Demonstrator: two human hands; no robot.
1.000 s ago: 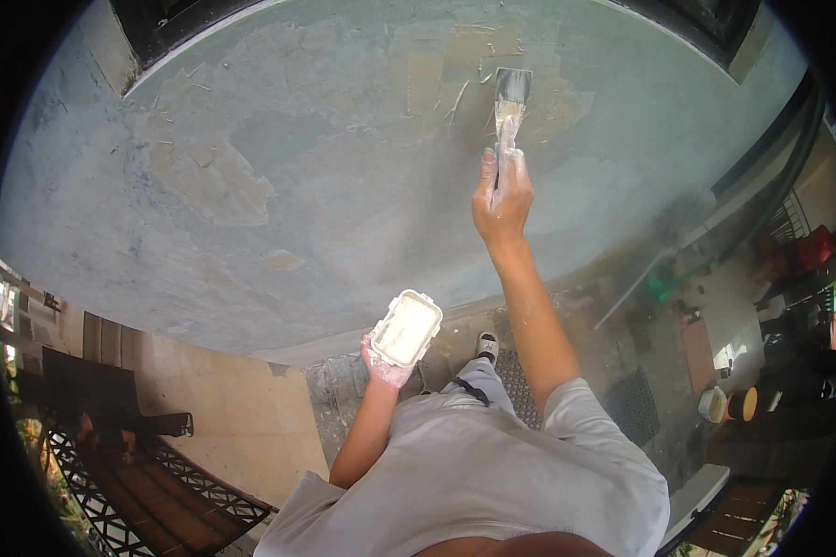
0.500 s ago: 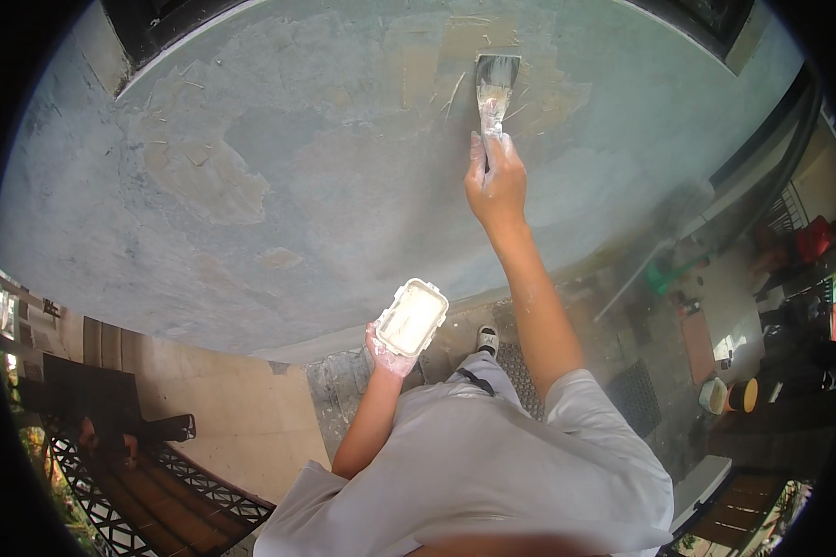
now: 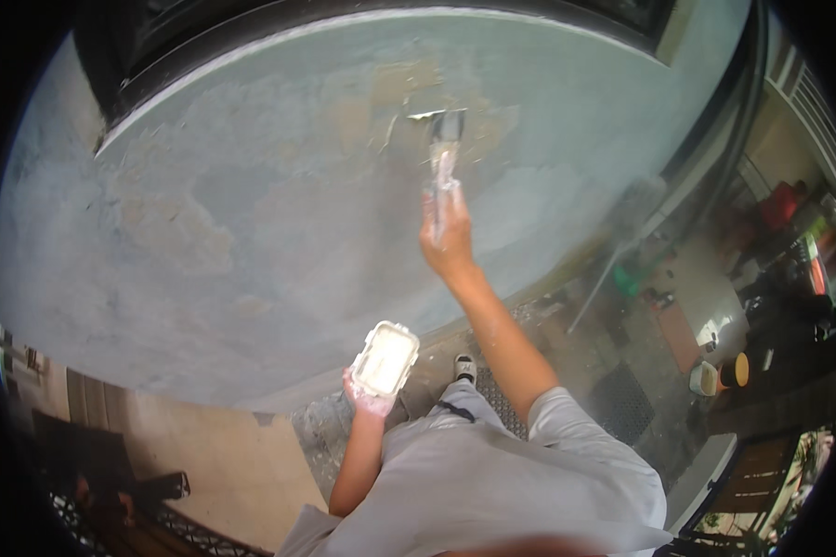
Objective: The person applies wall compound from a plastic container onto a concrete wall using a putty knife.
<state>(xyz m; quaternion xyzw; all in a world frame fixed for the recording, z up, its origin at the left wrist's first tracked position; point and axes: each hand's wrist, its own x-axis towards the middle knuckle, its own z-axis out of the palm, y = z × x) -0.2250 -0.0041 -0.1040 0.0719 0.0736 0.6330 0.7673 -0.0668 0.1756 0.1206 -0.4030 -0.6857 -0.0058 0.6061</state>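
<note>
Wall, patchy and grey-green, curves across the scene below a dark window frame with a white lower edge. Tan patches mark its upper part, and the person's right forearm reaches up in front, hiding a strip of the surface. A dark pipe runs along the right side, while a thin pole slants over the ground near a blurred green item. Farther right, a reddish-brown board lies flat, a pale container and a round yellow one stand side by side, and a dark mat covers some paving.

The right hand, whitened at the fingers, is closed around the handle of a scraper, its blade pointing up among the tan patches; whether the blade touches the wall cannot be told. Lower and to the left, the left hand, partly curled, supports a white tub of pale paste from beneath, well apart from the scraper.
</note>
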